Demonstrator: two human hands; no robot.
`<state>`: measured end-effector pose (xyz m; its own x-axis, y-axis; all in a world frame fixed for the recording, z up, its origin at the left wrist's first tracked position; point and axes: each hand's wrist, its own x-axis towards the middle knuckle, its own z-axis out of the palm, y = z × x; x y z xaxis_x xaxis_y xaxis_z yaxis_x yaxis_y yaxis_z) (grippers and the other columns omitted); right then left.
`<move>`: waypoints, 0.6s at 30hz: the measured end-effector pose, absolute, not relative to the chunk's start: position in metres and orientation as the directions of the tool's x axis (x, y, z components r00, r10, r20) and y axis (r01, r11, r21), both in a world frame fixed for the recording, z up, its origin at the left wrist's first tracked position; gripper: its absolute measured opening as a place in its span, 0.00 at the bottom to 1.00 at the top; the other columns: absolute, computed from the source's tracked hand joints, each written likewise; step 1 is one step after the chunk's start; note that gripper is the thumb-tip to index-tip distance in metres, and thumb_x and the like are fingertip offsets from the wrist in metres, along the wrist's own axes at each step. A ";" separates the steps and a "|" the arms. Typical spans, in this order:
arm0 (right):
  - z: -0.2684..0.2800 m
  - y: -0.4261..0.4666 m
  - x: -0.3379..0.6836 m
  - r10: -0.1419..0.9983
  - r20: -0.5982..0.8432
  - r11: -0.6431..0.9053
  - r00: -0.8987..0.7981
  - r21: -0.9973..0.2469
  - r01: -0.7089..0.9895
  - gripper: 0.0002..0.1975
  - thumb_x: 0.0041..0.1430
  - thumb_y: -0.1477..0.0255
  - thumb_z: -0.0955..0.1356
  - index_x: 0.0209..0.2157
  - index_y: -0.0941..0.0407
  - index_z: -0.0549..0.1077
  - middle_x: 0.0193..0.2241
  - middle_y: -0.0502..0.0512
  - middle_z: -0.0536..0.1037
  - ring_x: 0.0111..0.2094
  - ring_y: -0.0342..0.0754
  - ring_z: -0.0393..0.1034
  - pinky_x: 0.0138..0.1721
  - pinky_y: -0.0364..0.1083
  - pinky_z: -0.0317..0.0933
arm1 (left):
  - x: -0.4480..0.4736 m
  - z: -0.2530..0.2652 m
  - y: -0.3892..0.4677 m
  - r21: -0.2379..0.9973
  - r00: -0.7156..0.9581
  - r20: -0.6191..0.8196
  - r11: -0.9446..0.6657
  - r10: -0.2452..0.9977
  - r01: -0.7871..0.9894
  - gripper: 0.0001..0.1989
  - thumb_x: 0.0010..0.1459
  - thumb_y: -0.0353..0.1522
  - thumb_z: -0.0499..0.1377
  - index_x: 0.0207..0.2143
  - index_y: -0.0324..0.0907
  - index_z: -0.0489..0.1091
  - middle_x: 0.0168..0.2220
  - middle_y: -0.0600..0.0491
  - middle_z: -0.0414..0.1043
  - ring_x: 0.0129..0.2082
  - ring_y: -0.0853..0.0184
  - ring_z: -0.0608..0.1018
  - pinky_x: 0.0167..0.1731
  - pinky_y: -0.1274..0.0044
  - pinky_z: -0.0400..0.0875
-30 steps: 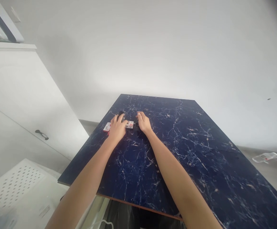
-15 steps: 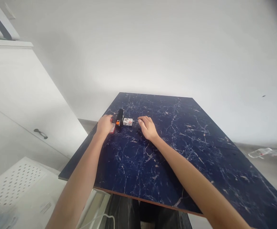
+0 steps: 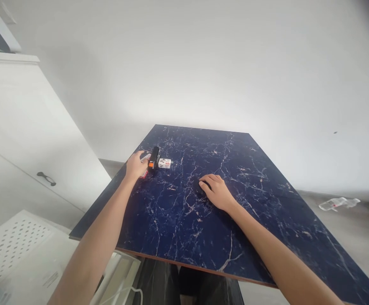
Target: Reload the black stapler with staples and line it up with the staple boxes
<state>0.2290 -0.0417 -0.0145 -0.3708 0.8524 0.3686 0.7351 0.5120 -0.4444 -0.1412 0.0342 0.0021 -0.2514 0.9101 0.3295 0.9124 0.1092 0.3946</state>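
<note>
My left hand (image 3: 135, 166) is at the left side of the table, thumb and index finger apart. It rests over a flat red-and-white packet (image 3: 144, 173), partly hidden by the hand. Just right of its thumb stands a black object with an orange patch, apparently a stapler (image 3: 154, 157). A small white box with black and red print (image 3: 164, 163) lies against the stapler's right side. My right hand (image 3: 216, 191) is low over the middle of the table, fingers loosely bent and thumb apart, nothing visible in it. A dark shadow lies under its fingertips.
The dark blue marbled table (image 3: 184, 228) reaches toward a white wall. A white cabinet with a dark handle (image 3: 46, 178) stands on the left, a white perforated container (image 3: 19, 241) below it. On the floor at right lies a clear plastic bottle (image 3: 338, 203).
My right hand has moved away from the small white box, to the right and nearer to me. My left hand stays by the packet, which now shows more between thumb and finger.
</note>
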 end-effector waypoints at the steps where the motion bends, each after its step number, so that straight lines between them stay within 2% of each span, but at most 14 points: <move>1: -0.016 -0.039 0.229 0.864 0.351 0.493 -0.361 -0.448 0.745 0.20 0.72 0.59 0.58 0.46 0.51 0.77 0.48 0.58 0.78 0.51 0.57 0.69 0.56 0.60 0.60 | -0.138 0.003 0.033 0.409 -0.244 0.369 0.079 0.897 0.909 0.22 0.62 0.33 0.56 0.58 0.42 0.69 0.55 0.43 0.73 0.55 0.54 0.75 0.55 0.67 0.69; 6: -0.019 -0.039 0.226 0.869 0.323 0.489 -0.374 -0.447 0.749 0.19 0.70 0.57 0.60 0.53 0.50 0.74 0.52 0.59 0.76 0.55 0.59 0.67 0.58 0.62 0.57 | -0.107 0.019 0.016 0.397 -0.196 0.615 -0.086 0.764 0.914 0.18 0.66 0.32 0.52 0.56 0.41 0.69 0.54 0.44 0.73 0.55 0.56 0.73 0.57 0.66 0.67; 9: -0.016 -0.044 0.226 0.859 0.321 0.507 -0.398 -0.433 0.745 0.27 0.67 0.55 0.63 0.64 0.50 0.64 0.59 0.61 0.70 0.61 0.61 0.62 0.61 0.63 0.56 | -0.068 0.026 0.001 0.373 -0.038 0.664 -0.286 0.747 0.883 0.17 0.68 0.32 0.49 0.55 0.41 0.70 0.53 0.46 0.73 0.56 0.58 0.73 0.59 0.67 0.66; 12: -0.013 -0.048 0.227 0.842 0.346 0.534 -0.414 -0.423 0.732 0.40 0.65 0.56 0.65 0.72 0.50 0.46 0.68 0.63 0.57 0.68 0.60 0.53 0.64 0.62 0.55 | -0.018 0.027 -0.013 0.326 0.305 0.537 -0.527 0.787 0.785 0.17 0.70 0.34 0.49 0.54 0.43 0.72 0.53 0.48 0.75 0.56 0.59 0.74 0.59 0.65 0.66; 14: -0.012 -0.049 0.227 0.817 0.379 0.568 -0.436 -0.394 0.723 0.45 0.63 0.58 0.67 0.73 0.50 0.39 0.71 0.63 0.50 0.70 0.60 0.48 0.66 0.62 0.53 | 0.012 0.025 -0.019 0.303 0.523 0.384 -0.639 0.761 0.707 0.22 0.70 0.42 0.51 0.61 0.44 0.68 0.62 0.47 0.69 0.63 0.53 0.67 0.63 0.59 0.61; 16: -0.013 -0.050 0.229 0.795 0.395 0.596 -0.461 -0.360 0.718 0.46 0.61 0.61 0.67 0.73 0.49 0.39 0.72 0.62 0.48 0.71 0.60 0.45 0.67 0.63 0.52 | 0.033 0.021 -0.023 0.341 0.659 0.281 -0.714 0.698 0.611 0.26 0.71 0.46 0.48 0.65 0.46 0.64 0.66 0.49 0.63 0.68 0.53 0.61 0.65 0.58 0.57; 18: -0.013 -0.051 0.231 0.799 0.353 0.596 -0.487 -0.350 0.723 0.44 0.61 0.61 0.68 0.72 0.48 0.44 0.71 0.61 0.52 0.71 0.63 0.44 0.67 0.66 0.51 | 0.046 0.015 -0.026 0.397 0.730 0.229 -0.746 0.644 0.534 0.26 0.72 0.46 0.44 0.65 0.47 0.65 0.65 0.50 0.65 0.68 0.55 0.62 0.66 0.60 0.57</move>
<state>0.2315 -0.0509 -0.0132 -0.4875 0.7986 0.3530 0.7225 0.5959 -0.3504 0.0457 -0.0260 0.0150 0.7299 0.6440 0.2292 0.5339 -0.7465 0.3971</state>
